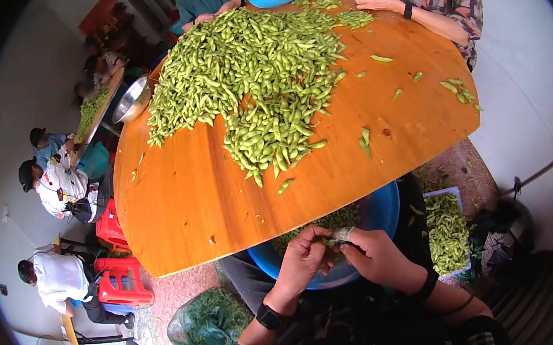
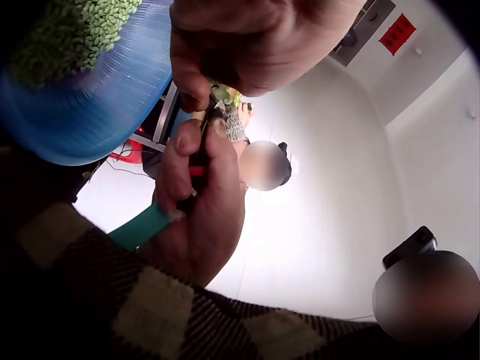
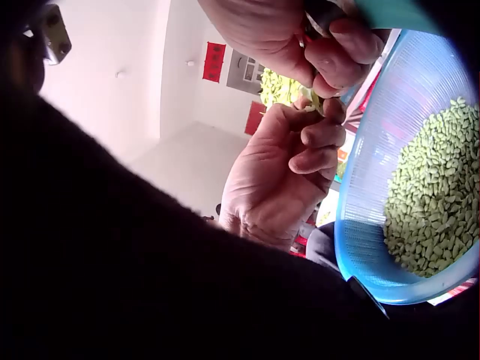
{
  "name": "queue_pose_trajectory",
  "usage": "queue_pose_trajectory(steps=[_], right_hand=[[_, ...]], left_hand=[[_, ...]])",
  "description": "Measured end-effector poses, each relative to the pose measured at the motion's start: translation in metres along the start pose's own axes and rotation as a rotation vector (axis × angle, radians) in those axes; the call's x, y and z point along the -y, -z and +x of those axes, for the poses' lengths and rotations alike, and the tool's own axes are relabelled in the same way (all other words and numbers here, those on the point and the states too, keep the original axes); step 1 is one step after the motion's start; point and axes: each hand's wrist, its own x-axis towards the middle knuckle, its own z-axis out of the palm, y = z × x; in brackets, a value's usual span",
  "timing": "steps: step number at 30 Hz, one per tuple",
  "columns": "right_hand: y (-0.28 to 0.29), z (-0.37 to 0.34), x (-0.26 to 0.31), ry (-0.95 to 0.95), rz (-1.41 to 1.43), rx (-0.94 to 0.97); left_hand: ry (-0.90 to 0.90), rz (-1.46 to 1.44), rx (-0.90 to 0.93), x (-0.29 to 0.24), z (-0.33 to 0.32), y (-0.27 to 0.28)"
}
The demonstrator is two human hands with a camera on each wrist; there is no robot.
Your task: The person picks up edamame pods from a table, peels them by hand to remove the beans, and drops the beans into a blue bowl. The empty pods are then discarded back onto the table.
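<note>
In the head view, my left hand [image 1: 304, 259] and right hand [image 1: 382, 258] meet at the fingertips over a blue basin [image 1: 388, 211]. My left hand [image 2: 262, 41] pinches a small pale-green pod [image 2: 223, 94], shown in the left wrist view. Curled round a small dark tool [image 3: 322, 13], my right hand [image 3: 259, 30] has its fingertips against the pod [image 3: 313, 101]. A teal strap [image 3: 397, 13] lies by that hand. Shelled green beans [image 3: 439, 195] lie in the basin [image 3: 352, 232] beside the hands. Fingers partly hide the tool and pod.
A wooden table [image 1: 177, 216] beyond the basin bears a large heap of pods [image 1: 253, 69]. A crate of pods [image 1: 446, 234] stands at right, a green net bag [image 1: 207, 323] at lower left. Two people sit across the table; several others and red stools [image 1: 123, 281] are at left.
</note>
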Motion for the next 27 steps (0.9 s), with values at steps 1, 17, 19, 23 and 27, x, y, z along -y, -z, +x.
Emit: queue_pose_trajectory(steps=[1,17,19,23,27], right_hand=[[0.001,-0.001,0.002,0.002,0.016,-0.02],[0.08,-0.046,-0.021,-0.193,-0.269,-0.356],[0.116,-0.076,-0.048,-0.273,-0.462,-0.456],[0.15,-0.124,-0.084,-0.327,-0.667,-0.593],[0.133,-0.126,-0.09,-0.379,-0.651,-0.612]], left_hand=[[-0.002,0.001,-0.001,0.001,0.001,-0.001],[-0.078,0.993,-0.064,0.011,-0.011,0.009],[-0.2,1.352,-0.11,0.001,-0.014,0.011],[-0.381,1.147,-0.424,-0.073,0.01,0.005],[-0.465,1.277,-0.682,-0.095,0.082,0.02]])
